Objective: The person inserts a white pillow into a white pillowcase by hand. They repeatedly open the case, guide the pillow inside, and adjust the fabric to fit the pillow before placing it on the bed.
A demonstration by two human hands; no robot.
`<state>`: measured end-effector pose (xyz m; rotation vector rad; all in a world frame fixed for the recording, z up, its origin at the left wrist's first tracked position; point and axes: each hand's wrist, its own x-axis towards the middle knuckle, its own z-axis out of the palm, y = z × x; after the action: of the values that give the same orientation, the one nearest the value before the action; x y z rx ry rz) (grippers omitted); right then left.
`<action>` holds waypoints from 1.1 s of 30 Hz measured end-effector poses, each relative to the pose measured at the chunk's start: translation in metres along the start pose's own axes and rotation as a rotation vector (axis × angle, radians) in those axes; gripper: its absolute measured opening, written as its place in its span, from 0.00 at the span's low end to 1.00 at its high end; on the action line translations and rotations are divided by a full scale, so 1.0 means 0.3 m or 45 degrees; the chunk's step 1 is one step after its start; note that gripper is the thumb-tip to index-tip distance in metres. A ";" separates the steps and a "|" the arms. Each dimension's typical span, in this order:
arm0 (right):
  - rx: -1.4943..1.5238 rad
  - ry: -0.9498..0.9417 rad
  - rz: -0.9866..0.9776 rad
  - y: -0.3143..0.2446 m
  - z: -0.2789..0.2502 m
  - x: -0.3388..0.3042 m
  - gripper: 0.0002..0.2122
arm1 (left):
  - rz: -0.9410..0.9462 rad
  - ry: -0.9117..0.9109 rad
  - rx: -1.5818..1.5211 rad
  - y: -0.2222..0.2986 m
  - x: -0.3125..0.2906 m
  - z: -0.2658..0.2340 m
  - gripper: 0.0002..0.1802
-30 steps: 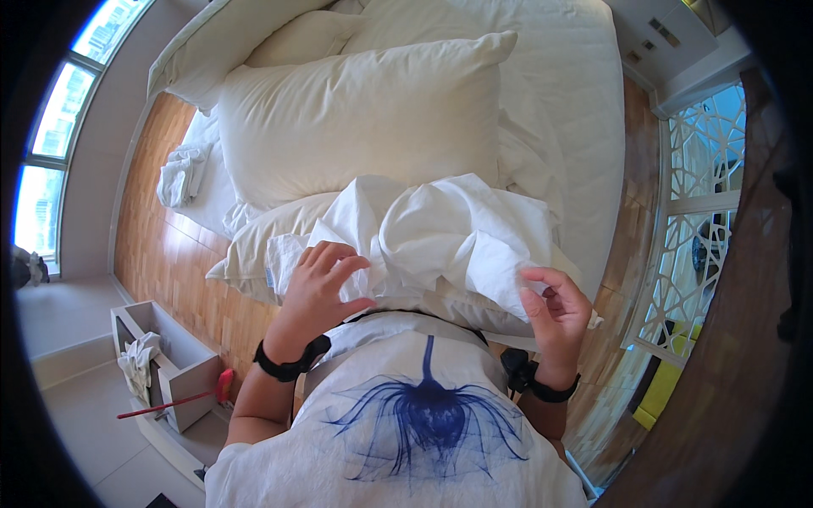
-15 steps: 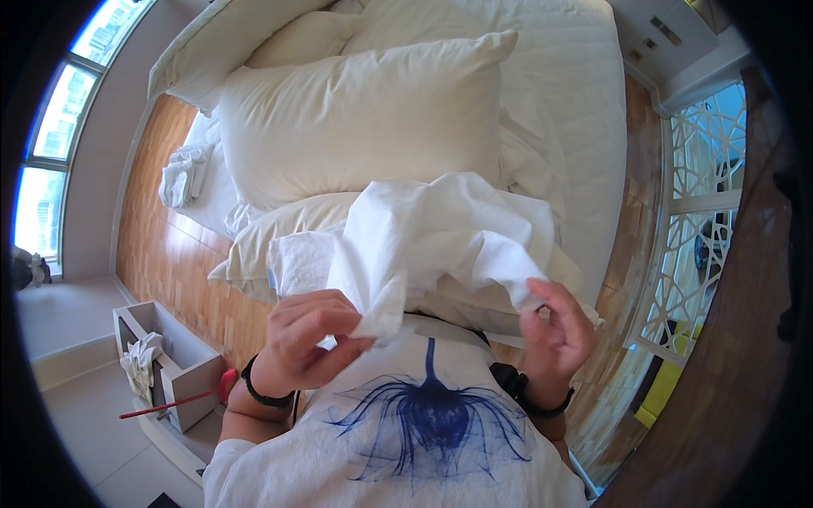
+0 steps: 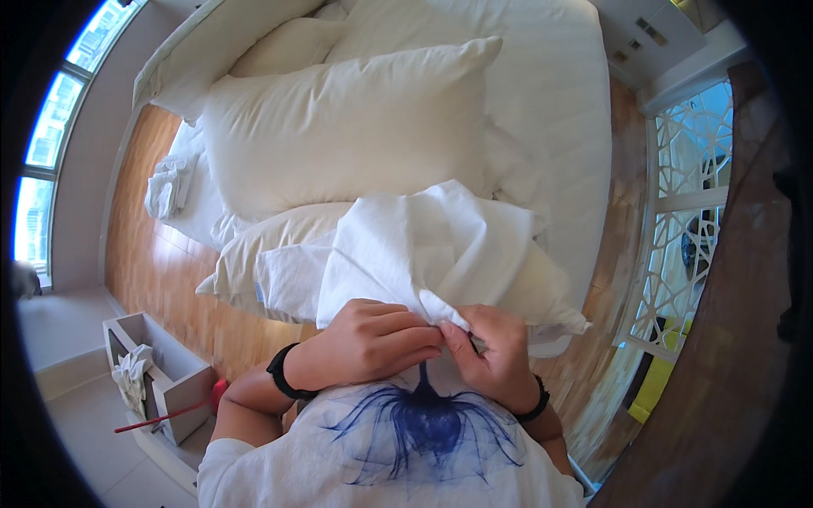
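Note:
A white cloth, probably a pillowcase, lies loosely folded over a cream pillow at the near end of the bed. My left hand is closed on its near edge, fingers curled over. Right beside it, my right hand pinches the same edge between thumb and fingers. The two hands almost touch in front of my chest, and the fabric bunches between them. A flat part of white cloth spreads to the left of the bunched part. Beyond it rests a large cream pillow.
The bed holds more bedding at its far left. Folded white cloth sits at its left edge. An open white drawer with crumpled white cloth and a red stick stands lower left. A white lattice screen is at right.
My hands have come together from a wide spread, the right moving left and the left moving right. The cloth's near edge, earlier held stretched apart, is now gathered between them.

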<state>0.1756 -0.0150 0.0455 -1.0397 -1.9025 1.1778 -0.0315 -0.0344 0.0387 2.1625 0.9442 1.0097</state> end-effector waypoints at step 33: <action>-0.096 1.049 -0.580 -0.101 -0.252 0.074 0.08 | 0.457 0.262 0.663 0.048 0.132 -0.220 0.10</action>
<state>0.2202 0.0256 0.1045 -0.8687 -1.3993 0.3258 -0.0614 0.0008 0.1021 2.7747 1.0190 1.2837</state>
